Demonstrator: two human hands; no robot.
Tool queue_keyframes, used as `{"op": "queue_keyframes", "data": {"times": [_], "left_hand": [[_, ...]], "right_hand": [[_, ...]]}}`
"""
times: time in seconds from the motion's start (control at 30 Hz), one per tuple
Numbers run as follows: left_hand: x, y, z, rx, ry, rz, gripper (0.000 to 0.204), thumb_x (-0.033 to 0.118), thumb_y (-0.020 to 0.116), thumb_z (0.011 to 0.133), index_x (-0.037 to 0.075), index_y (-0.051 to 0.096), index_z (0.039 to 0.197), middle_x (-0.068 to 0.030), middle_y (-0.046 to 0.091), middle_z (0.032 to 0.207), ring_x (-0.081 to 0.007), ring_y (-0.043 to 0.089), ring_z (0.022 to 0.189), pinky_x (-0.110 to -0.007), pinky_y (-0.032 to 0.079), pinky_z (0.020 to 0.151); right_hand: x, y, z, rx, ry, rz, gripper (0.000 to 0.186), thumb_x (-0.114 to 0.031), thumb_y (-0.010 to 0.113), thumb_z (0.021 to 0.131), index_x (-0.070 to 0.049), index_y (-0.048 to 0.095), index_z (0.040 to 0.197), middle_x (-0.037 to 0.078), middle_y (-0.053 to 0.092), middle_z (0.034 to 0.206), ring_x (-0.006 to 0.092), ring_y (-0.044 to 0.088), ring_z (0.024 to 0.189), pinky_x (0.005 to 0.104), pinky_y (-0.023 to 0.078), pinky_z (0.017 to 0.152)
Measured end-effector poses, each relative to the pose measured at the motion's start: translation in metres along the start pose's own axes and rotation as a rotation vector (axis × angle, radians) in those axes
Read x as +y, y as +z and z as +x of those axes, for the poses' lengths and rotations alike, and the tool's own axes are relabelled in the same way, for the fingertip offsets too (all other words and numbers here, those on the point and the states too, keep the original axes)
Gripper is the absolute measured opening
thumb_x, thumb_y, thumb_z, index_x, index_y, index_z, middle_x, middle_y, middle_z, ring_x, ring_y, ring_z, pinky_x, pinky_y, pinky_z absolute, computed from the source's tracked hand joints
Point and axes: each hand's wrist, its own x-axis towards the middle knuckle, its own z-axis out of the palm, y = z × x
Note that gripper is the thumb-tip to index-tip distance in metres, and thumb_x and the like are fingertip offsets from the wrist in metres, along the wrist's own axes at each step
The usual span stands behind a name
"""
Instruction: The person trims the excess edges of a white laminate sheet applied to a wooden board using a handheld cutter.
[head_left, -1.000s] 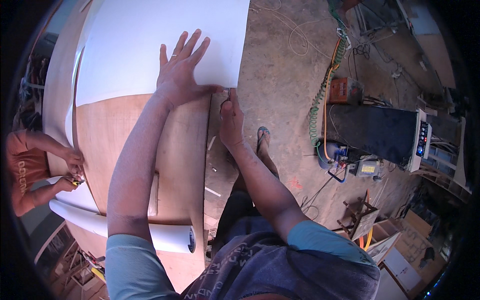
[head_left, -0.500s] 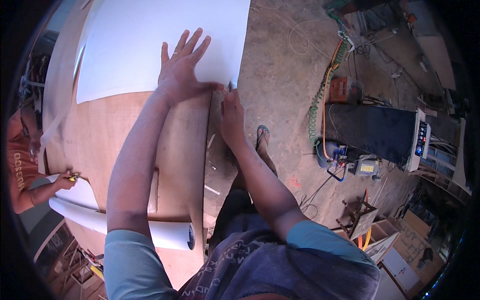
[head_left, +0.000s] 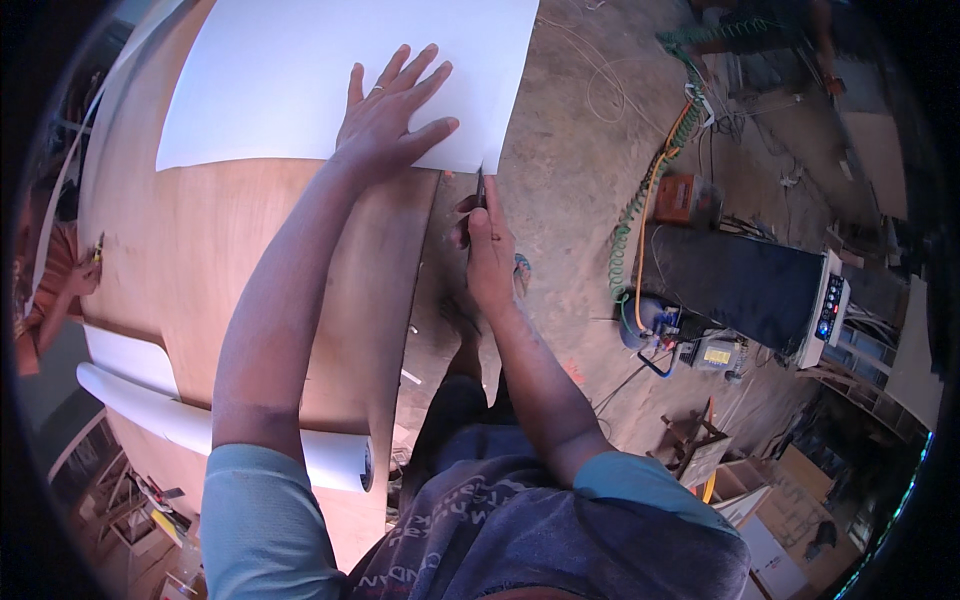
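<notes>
A large white sheet (head_left: 260, 90) covers the far part of the wooden board (head_left: 240, 240) and hangs past its right edge. Flat on this sheet lies my left hand (head_left: 395, 115), fingers spread, with a ring on one of them. My right hand (head_left: 490, 245) is beyond the board's right edge, closed around a slim dark cutter knife (head_left: 481, 190). The knife's tip points away from me and meets the near edge of the overhanging sheet. Its exact blade is too small to make out.
A white roll (head_left: 335, 462) lies across the near part of the board. At the left, a co-worker's hand (head_left: 82, 277) holds a small yellow tool at the board's edge. Right of me on the floor are a compressor (head_left: 655, 325), a coiled green hose (head_left: 617, 250) and a dark cabinet (head_left: 745, 285).
My right hand and the knife have drawn back slightly toward me and right, apart from my left thumb. My left hand has shifted a little forward on the sheet. The co-worker's hand has moved farther along the board.
</notes>
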Motion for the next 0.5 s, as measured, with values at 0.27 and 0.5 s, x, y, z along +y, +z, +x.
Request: {"op": "queue_keyframes", "data": {"times": [0.27,0.5], "left_hand": [[0.004,0.004,0.001,0.014,-0.054,0.019,0.062,0.05,0.052,0.105,0.029,0.044,0.163,0.0052,0.03,0.175,-0.0215,0.02,0.163,-0.061,0.004,0.132],[0.003,0.007,0.001,0.027,-0.042,0.046,0.064,0.052,0.053,0.104,0.03,0.042,0.163,0.0059,0.03,0.175,-0.0215,0.021,0.163,-0.061,0.004,0.132]], "right_hand": [[0.024,-0.005,0.003,0.079,-0.085,-0.205,0.071,-0.047,0.053,0.112,-0.004,0.036,0.165,0.003,0.058,0.109,0.0076,0.049,0.077,0.0238,0.044,0.069],[0.03,0.012,0.001,0.182,-0.071,-0.166,0.068,-0.046,0.052,0.112,-0.006,0.038,0.165,0.0,0.058,0.101,0.0059,0.047,0.074,0.022,0.041,0.064]]}}
